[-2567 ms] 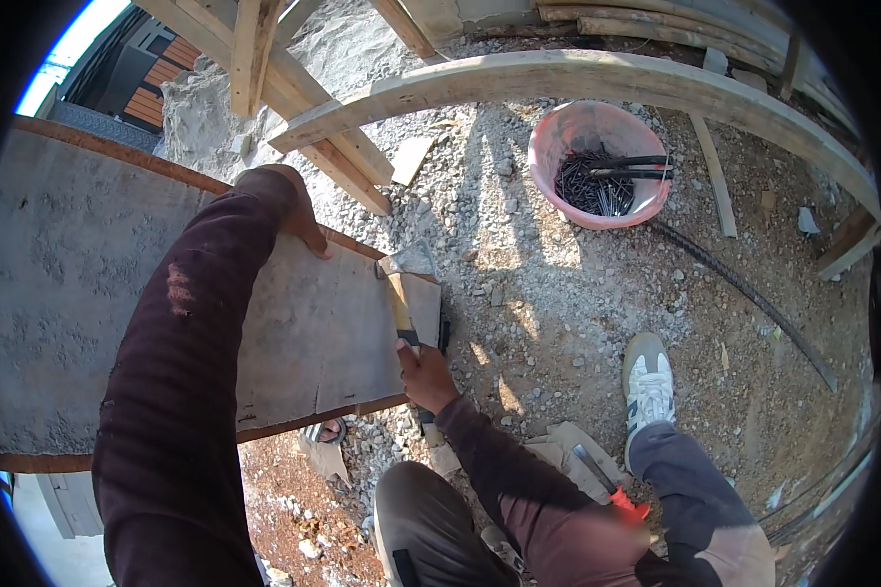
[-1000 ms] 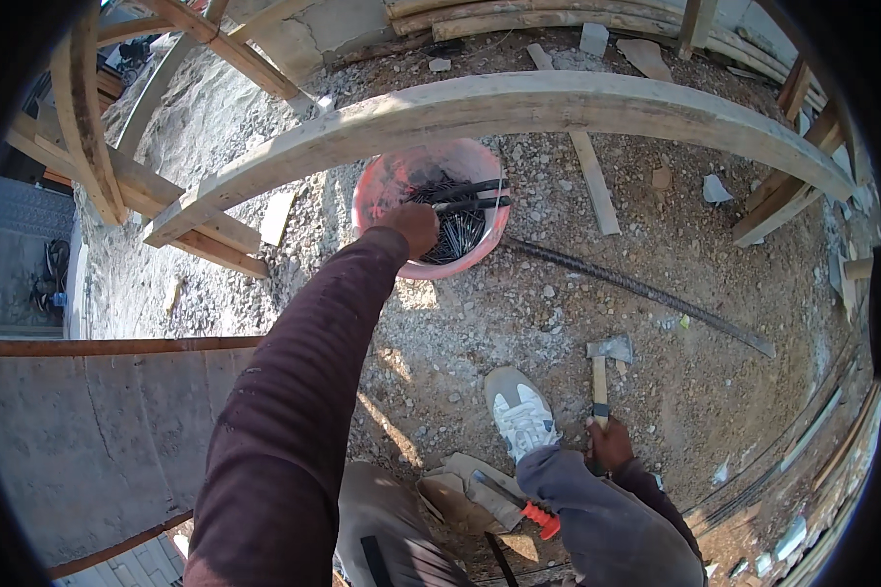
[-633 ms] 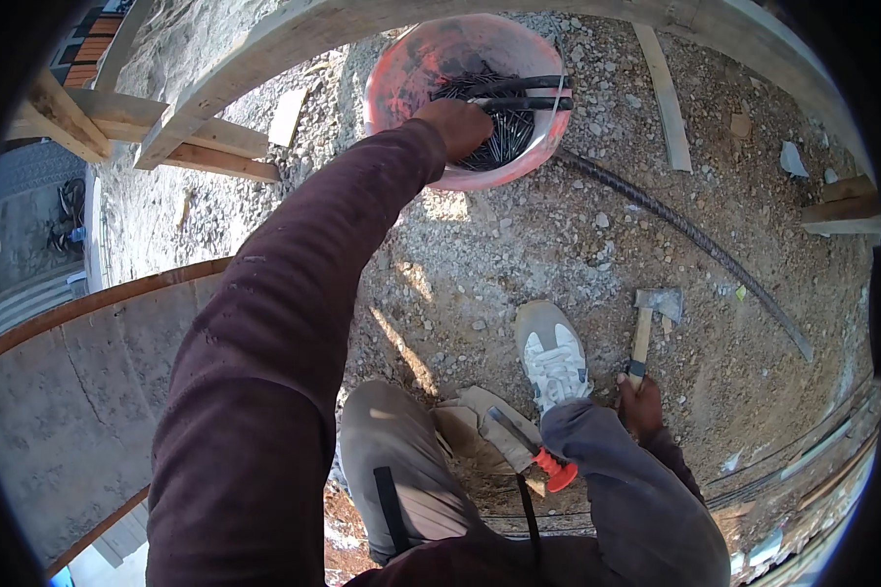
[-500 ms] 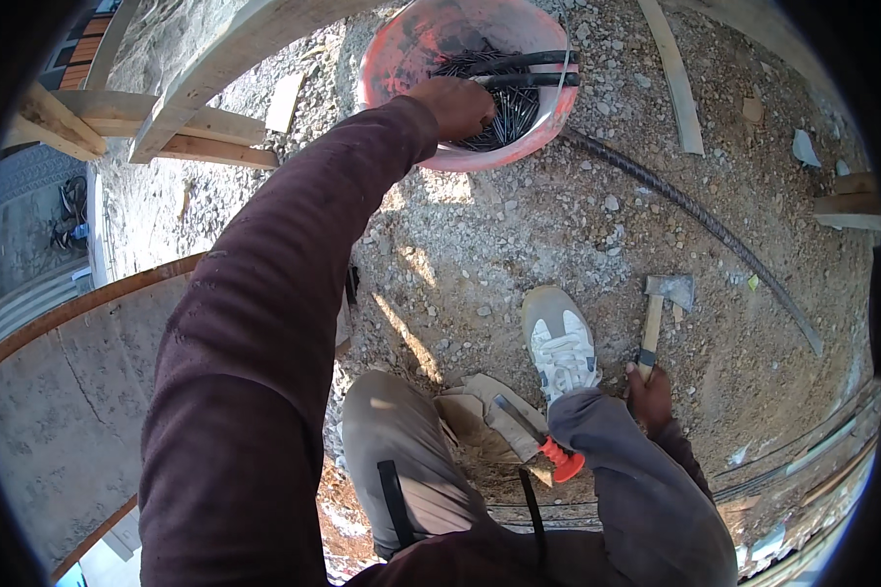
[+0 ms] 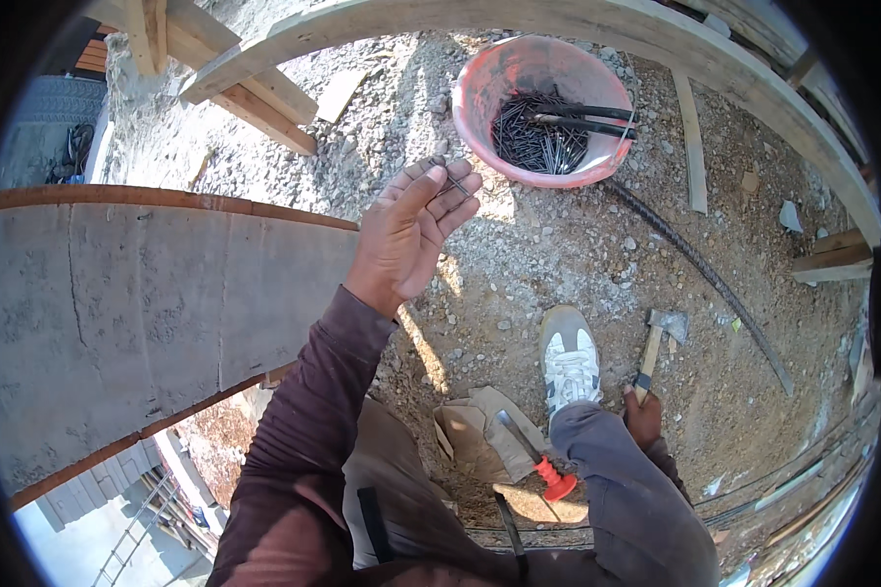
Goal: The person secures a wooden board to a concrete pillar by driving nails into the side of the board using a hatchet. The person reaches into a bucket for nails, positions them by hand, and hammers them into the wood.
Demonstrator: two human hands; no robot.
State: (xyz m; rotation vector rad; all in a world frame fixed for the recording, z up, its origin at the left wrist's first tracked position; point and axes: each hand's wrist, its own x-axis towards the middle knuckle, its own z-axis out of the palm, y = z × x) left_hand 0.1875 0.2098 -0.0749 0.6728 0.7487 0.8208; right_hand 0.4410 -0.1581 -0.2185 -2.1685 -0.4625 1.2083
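Note:
My left hand [image 5: 413, 217] is raised in front of the bucket, palm up, its thumb pressing a thin dark nail [image 5: 454, 182] against the fingers. Just beyond it stands a pinkish-red bucket [image 5: 478, 110], where many loose nails [image 5: 543, 137] lie under a tool with two black handles [image 5: 597, 118]. Low on the right, beside my knee, my right hand [image 5: 642, 419] is wrapped round the wooden handle of a hatchet [image 5: 668, 325], whose metal head points away from me on the dirt. Between my legs lies a chisel [image 5: 524, 437] with a red guarded grip [image 5: 555, 481].
A ribbed steel bar [image 5: 700, 256] curves across the gravel from the bucket. Wooden beams [image 5: 519, 18] frame the far side. A wide grey panel [image 5: 157, 303] fills the left. Torn cardboard [image 5: 475, 440] lies by my shoe [image 5: 570, 362].
My left hand has come out of the bucket, back toward me, with a nail in its fingers. My right hand keeps its grip on the hatchet. The view has shifted.

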